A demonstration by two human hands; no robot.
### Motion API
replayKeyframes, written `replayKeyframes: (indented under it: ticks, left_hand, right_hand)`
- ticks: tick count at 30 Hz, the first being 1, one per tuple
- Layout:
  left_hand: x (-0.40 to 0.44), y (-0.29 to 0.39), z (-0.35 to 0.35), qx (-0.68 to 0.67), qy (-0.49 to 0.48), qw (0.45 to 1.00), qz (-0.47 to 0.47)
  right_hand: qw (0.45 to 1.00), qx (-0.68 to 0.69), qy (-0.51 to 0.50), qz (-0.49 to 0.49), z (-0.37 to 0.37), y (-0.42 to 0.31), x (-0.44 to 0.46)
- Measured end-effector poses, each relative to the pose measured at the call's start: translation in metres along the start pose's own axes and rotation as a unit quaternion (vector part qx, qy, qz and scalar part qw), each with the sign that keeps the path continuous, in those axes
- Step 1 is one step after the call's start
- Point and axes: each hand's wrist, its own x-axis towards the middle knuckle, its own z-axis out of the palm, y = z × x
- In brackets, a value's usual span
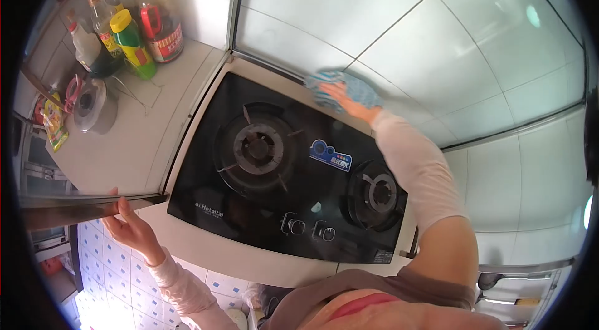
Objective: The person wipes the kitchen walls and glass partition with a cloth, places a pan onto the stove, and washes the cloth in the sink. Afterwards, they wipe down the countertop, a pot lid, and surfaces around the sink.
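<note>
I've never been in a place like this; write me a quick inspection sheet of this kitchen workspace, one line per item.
Surface: pale counter, with a black two-burner stove set in it; a blue sticker is on the glass.
Job's things: blue cloth behind the stove, beside the tiled wall.
Clutter: green bottle with a yellow cap, red-handled jug, lidded pot and yellow packet, among other bottles.
Hands: right hand on the cloth, grip unclear; left hand holds a panel's edge.
Cables: nothing seen.
Surroundings: floor with blue-patterned tiles.
</note>
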Motion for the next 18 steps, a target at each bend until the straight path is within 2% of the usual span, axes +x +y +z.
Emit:
replayKeyframes:
  ticks: [3,4,5,6,8,10,12,13,14,16,18]
  left_hand:
    - [0.002,0.000,0.001,0.001,0.003,1.000,0.013]
    - [0.001,0.000,0.001,0.006,-0.003,1.000,0.015]
    - [0.001,0.001,0.001,0.005,-0.001,1.000,0.013]
    - [0.002,0.001,0.001,0.004,-0.001,1.000,0.011]
    - [0.000,0.000,0.002,0.000,0.002,1.000,0.009]
    - [-0.001,-0.003,0.005,-0.010,0.018,1.000,0.008]
    - [-0.006,-0.007,0.006,-0.009,0.018,0.999,-0.025]
    - [-0.006,-0.008,0.007,-0.015,0.023,0.999,-0.027]
    - [-0.005,-0.008,0.007,-0.018,0.026,0.999,-0.028]
    - [-0.003,-0.002,0.007,-0.010,0.022,1.000,0.000]
    - [0.000,0.000,0.004,-0.012,0.015,1.000,0.005]
  right_hand:
    - [0.992,-0.128,-0.014,0.005,-0.072,0.015,-0.045]
    - [0.967,-0.237,0.095,-0.015,-0.140,-0.004,-0.049]
    - [0.931,-0.315,0.178,0.038,-0.185,-0.002,-0.045]
    - [0.836,-0.394,0.381,0.025,-0.227,-0.008,-0.037]
    - [0.735,-0.471,0.485,0.054,-0.298,-0.031,-0.022]
    - [0.733,-0.504,0.431,0.154,-0.279,-0.066,0.005]
    - [0.788,-0.426,0.426,0.126,-0.241,-0.063,0.035]
    - [0.808,-0.458,0.352,0.118,-0.200,-0.067,0.052]
    - [0.856,-0.406,0.317,0.038,-0.151,-0.065,0.064]
    - [0.893,-0.400,0.189,-0.080,-0.049,-0.053,0.066]
    - [0.962,-0.193,0.130,-0.141,0.021,-0.022,0.036]
